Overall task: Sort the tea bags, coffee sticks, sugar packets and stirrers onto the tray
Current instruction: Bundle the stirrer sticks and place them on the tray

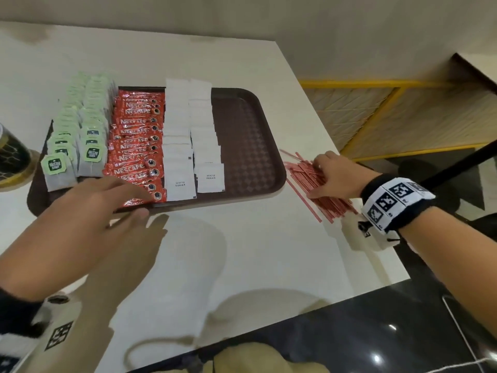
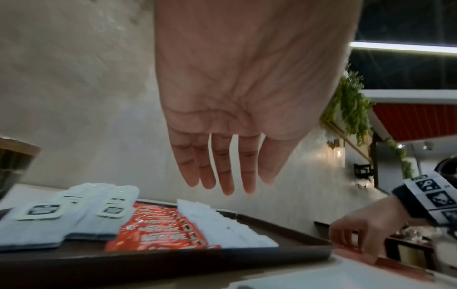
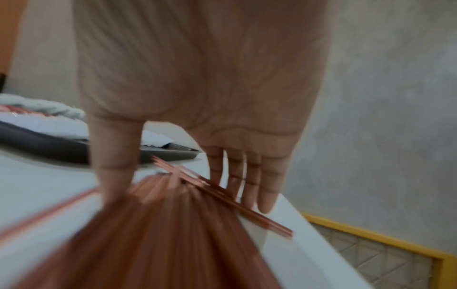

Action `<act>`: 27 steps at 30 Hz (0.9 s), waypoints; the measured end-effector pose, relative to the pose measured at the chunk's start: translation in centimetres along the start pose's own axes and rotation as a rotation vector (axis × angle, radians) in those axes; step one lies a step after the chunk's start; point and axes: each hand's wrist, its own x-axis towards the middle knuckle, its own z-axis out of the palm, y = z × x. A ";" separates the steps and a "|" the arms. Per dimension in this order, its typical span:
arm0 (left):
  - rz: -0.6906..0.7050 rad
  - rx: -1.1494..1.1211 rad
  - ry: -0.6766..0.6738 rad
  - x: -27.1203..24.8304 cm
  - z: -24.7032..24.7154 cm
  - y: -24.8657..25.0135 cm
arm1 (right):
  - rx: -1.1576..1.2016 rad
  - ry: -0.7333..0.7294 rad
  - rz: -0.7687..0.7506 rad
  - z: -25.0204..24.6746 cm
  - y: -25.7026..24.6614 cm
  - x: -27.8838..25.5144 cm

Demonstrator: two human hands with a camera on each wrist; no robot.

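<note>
A brown tray (image 1: 250, 146) holds rows of green-labelled tea bags (image 1: 78, 135) on its left, red coffee sticks (image 1: 137, 146) beside them, then two columns of white sugar packets (image 1: 191, 135). Its right part is bare. A pile of red stirrers (image 1: 302, 172) lies on the table right of the tray. My right hand (image 1: 318, 179) rests on that pile, thumb on one side and straight fingers on the other, as the right wrist view shows over the stirrers (image 3: 160, 244). My left hand (image 1: 129, 200) hovers flat above the tray's near edge (image 2: 148, 260), holding nothing.
A dark cup with a gold honeycomb pattern (image 1: 10, 157) stands left of the tray. The table's right edge (image 1: 376, 238) runs close behind the stirrers, with a yellow railing (image 1: 390, 103) and a drop beyond. A black glossy surface (image 1: 376, 332) borders the near right.
</note>
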 end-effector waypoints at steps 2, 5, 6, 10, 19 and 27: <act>0.009 -0.024 0.002 0.1 -0.1 1.2 | 0.039 0.021 0.055 1.1 -0.4 -0.5; 0.017 -0.020 0.021 0.4 0.1 1.7 | 0.159 0.090 0.181 2.7 -1.6 -1.0; 0.009 -0.027 0.023 0.6 0.1 1.9 | 0.209 0.116 0.231 3.0 -2.0 -1.0; 0.023 -0.014 0.011 0.9 0.2 2.2 | 0.277 0.140 0.351 3.7 -3.5 -0.9; 0.050 -0.084 0.008 -0.5 0.0 1.0 | 0.289 0.166 0.482 4.3 -7.1 -0.5; 0.102 -0.171 0.019 -1.0 -0.5 1.0 | 0.569 0.156 0.423 1.2 -5.7 -3.1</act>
